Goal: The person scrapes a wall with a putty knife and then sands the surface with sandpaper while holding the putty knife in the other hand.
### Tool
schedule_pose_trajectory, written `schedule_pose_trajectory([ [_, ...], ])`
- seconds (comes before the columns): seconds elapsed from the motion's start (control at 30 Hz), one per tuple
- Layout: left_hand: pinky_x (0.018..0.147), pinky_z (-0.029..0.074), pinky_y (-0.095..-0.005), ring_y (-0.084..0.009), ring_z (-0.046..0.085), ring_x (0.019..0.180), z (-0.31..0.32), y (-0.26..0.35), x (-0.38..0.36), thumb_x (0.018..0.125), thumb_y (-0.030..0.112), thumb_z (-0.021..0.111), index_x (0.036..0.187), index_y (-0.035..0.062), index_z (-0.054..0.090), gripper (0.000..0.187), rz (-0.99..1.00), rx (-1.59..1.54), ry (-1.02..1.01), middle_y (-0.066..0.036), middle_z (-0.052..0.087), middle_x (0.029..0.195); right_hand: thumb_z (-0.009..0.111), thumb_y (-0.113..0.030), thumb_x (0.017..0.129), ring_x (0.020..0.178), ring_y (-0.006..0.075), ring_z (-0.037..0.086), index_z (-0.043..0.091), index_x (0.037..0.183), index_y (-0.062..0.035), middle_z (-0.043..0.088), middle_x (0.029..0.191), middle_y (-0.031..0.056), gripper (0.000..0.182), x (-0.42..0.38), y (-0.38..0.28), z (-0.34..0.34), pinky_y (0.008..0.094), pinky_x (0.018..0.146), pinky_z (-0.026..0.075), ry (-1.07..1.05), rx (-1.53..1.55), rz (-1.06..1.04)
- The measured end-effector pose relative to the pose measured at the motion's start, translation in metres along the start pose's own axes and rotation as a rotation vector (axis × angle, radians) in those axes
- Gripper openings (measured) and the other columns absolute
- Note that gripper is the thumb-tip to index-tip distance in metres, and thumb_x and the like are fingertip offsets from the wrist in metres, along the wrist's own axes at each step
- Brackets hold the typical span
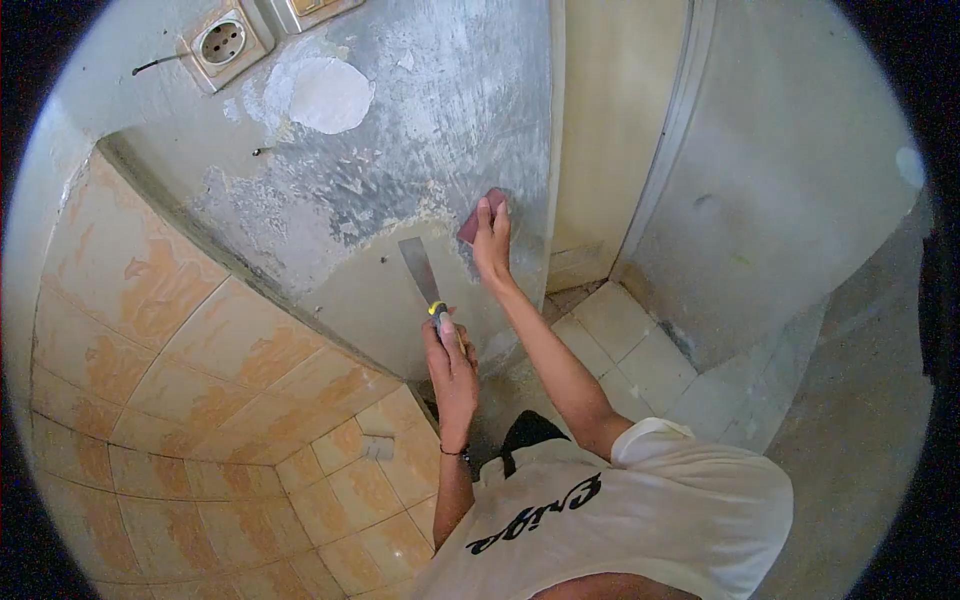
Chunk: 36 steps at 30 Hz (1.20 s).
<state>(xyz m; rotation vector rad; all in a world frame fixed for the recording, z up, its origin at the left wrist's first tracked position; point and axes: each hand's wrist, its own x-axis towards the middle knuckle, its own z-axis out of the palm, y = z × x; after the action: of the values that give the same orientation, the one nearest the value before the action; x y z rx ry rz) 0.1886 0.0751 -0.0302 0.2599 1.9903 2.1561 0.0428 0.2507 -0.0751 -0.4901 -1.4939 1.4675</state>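
Observation:
My left hand is wrapped round the dark and yellow handle of a putty knife, its metal blade pointing up in front of the wall. Farther up and to the right, my right hand presses a reddish-brown piece of sandpaper against the wall, near the edge beside the door frame. Around the sandpaper the wall is scuffed grey with rough, flaking paint. Below it lies a smoother beige-grey area, and a white patch shows higher up.
A wall socket with a loose wire sits at upper left. Orange-patterned tiles cover the lower left, meeting the wall at a raised edge. A cream door stands right of the wall, with pale floor tiles below.

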Motion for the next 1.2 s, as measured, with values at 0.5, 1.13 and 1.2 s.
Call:
schedule_pose_trajectory([
  [0.5,0.073,0.045,-0.0299,-0.0133,0.054,0.079,-0.017,-0.018,0.022,0.105,0.037,0.058,0.113,0.0064,0.046,0.034,0.016,-0.115,-0.030,-0.003,0.057,0.090,0.047,-0.044,0.107,0.091,0.0258,0.059,0.056,0.114,0.0025,0.063,0.097,0.0128,0.048,0.004,-0.007,-0.017,0.0393,0.088,0.046,-0.205,-0.088,-0.050],
  [1.13,0.085,0.049,-0.0339,-0.0155,0.060,0.087,-0.005,-0.020,0.031,0.105,0.028,0.059,0.114,0.0069,0.051,0.025,-0.079,-0.251,-0.191,-0.002,0.058,0.090,0.051,-0.045,0.106,0.096,0.0237,0.060,0.059,0.119,0.0023,0.066,0.104,0.0136,0.050,0.020,-0.002,-0.026,0.0385,0.090,0.047,-0.205,-0.017,-0.064],
  [1.2,0.085,0.049,-0.0336,-0.0151,0.059,0.088,-0.005,-0.019,0.030,0.105,0.028,0.059,0.115,0.0069,0.052,0.024,-0.071,-0.265,-0.200,-0.002,0.058,0.090,0.051,-0.045,0.106,0.097,0.0235,0.059,0.059,0.119,0.0022,0.066,0.106,0.0134,0.050,0.018,-0.005,-0.027,0.0383,0.090,0.046,-0.212,0.015,-0.101],
])
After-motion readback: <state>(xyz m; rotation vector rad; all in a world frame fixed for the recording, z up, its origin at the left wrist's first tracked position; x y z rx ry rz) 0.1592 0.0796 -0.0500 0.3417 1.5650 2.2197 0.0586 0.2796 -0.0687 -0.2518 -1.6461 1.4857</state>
